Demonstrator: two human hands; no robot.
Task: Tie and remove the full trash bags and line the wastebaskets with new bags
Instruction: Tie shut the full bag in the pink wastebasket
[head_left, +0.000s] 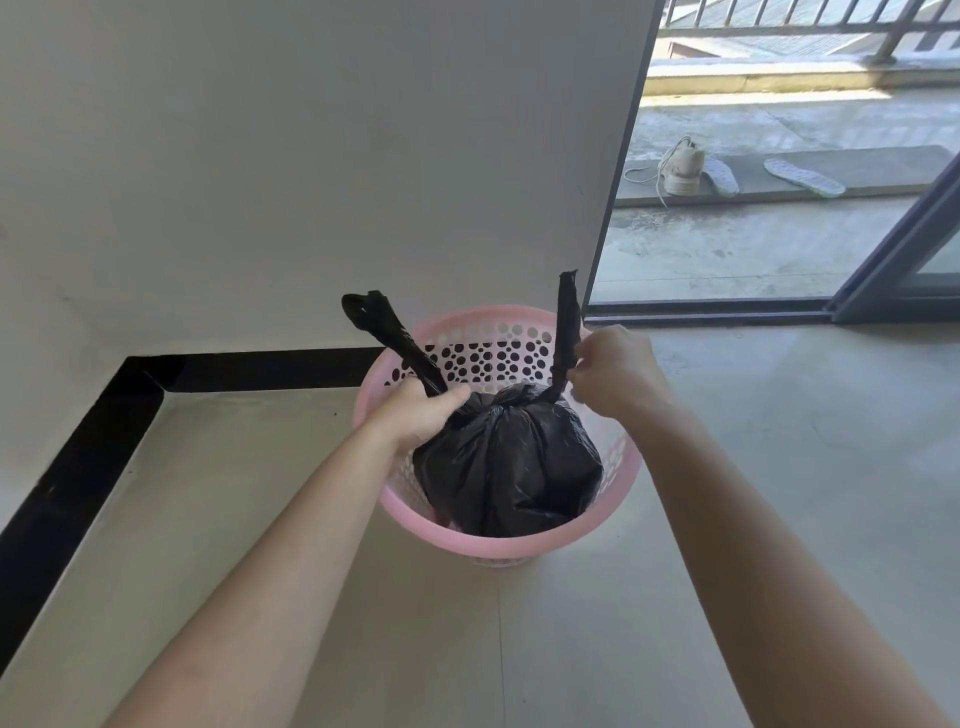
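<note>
With our left hand (415, 413) and right hand (613, 374) each clamped on a twisted ear of the black bag (509, 462) inside the pink basket (618, 483), we risk tearing thin plastic by pulling hard.

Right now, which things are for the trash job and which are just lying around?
For the job:
black trash bag, sitting in the pink wastebasket
left bag end, gripped by the left hand
right bag end, pinched by the right hand

Just lying about:
shoe outside the doorway
insoles beside the shoe
</note>
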